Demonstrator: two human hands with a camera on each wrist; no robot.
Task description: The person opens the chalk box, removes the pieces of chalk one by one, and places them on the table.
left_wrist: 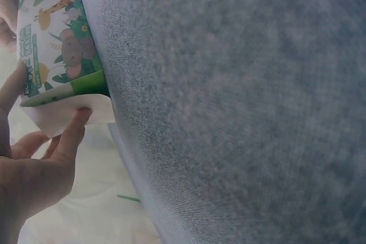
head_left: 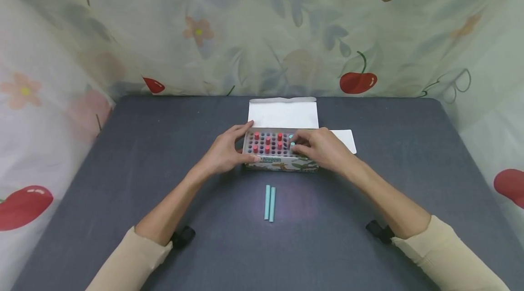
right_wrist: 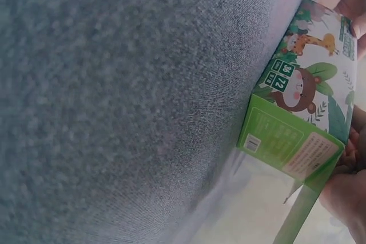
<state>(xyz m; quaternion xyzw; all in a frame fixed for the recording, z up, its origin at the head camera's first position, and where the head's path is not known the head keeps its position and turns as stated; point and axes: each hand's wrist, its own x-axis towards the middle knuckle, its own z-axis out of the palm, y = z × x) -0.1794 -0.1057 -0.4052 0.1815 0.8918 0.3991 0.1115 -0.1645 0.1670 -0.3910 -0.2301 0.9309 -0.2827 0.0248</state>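
Dark worktop (head_left: 327, 254): left hand (head_left: 226, 149) grips open box (head_left: 282, 164) by left end; right hand (head_left: 326, 148) pinches blue stick (head_left: 292, 144) at right; two loose sticks (head_left: 272, 204) lie in front.

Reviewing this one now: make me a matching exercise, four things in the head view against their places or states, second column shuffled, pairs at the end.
Things
1. Red sticks
2. Two loose teal sticks
3. Left hand
4. White flap

Places or states
A. Holding one end of the box
B. Lying side by side on the dark table
C. Open beyond the far edge of the box
D. Standing in the holes inside the box

Pairs: 1-D, 2-B, 3-A, 4-C
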